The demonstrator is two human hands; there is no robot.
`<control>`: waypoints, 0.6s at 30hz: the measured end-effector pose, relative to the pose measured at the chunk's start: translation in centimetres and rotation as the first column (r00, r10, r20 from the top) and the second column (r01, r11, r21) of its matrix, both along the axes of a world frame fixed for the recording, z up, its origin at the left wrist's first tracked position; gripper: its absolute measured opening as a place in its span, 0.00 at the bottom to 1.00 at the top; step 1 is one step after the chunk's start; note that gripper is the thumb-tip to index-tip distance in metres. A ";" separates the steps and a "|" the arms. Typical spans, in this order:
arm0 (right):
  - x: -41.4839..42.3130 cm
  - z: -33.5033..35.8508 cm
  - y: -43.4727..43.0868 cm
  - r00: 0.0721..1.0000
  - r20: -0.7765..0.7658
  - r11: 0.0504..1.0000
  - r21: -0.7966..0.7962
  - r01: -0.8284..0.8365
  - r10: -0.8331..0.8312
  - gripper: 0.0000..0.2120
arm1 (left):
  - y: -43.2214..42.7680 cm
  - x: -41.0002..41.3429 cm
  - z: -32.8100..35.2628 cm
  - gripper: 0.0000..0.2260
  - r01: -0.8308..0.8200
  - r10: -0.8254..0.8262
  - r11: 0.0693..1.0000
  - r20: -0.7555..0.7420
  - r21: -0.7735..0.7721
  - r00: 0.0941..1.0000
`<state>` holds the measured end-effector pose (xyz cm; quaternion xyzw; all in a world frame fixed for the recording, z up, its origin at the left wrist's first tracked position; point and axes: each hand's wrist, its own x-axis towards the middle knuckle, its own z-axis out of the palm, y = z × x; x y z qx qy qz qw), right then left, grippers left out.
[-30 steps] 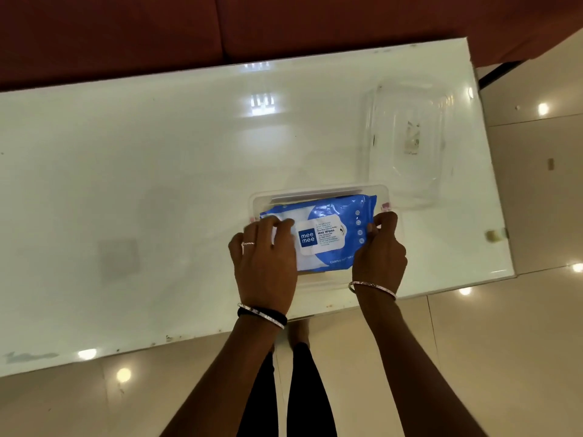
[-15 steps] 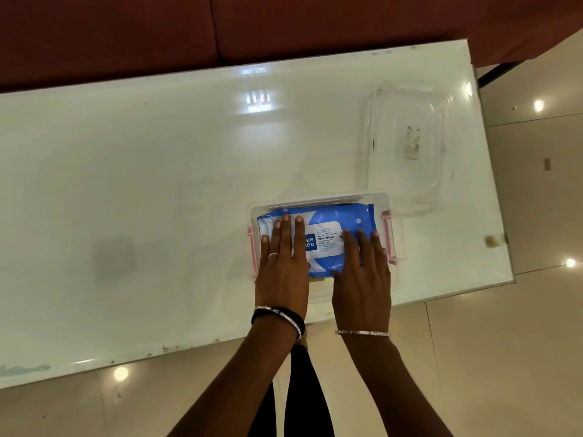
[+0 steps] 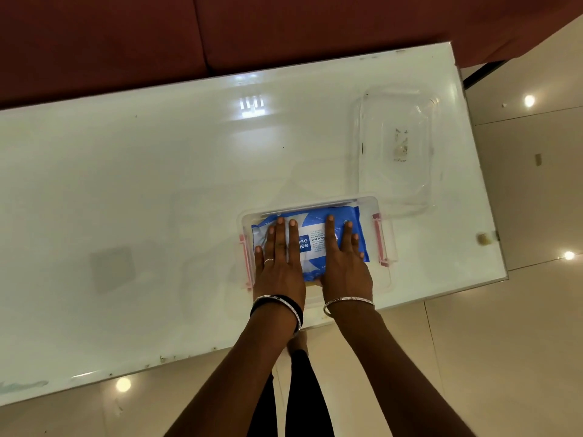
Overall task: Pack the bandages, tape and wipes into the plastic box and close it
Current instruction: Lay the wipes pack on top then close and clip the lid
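- Since half a second ago the right hand has slid further onto the pack of wipes, so both palms now lie well up on it; a second ago the fingers were pinching its two short ends instead.
- The left hand lies flat, fingers straight and close together, pressing down on the left half of the blue and white pack; a thin ring shows on one finger.
- The right hand is likewise flat and spread, fingers slightly fanned, covering the right half. Neither hand is closed around anything.
- The pack of wipes sits inside the clear plastic box, filling most of its length, its printed label partly hidden between the two hands.
- A pink latch hangs on the right end of the box and another pink latch on the left end; both are swung outward.
- The box rests on the white tabletop, close to its near edge.
- The clear lid lies on the tabletop beyond the box and to its right, apart from it.
- Bangles circle both wrists.
- Whether bandages or tape lie under the pack cannot be told.
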<state>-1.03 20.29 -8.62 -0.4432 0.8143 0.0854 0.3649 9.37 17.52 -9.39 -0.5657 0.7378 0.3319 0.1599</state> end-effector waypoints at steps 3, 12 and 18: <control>-0.3 0.7 -0.3 0.999 0.026 1.000 -0.001 -0.026 0.026 0.50 | -0.4 0.0 0.9 0.41 0.038 -0.039 0.999 0.013 0.025 0.999; -6.3 5.6 0.3 0.866 0.408 0.713 -0.512 0.479 -0.289 0.08 | -5.4 -1.6 7.2 0.09 -0.175 0.096 0.953 -0.300 -0.248 0.949; -13.0 3.5 -1.9 0.693 0.369 0.386 -0.626 0.678 -0.619 0.06 | -11.6 -7.5 6.1 0.06 -0.366 0.218 0.915 -0.557 -0.170 0.802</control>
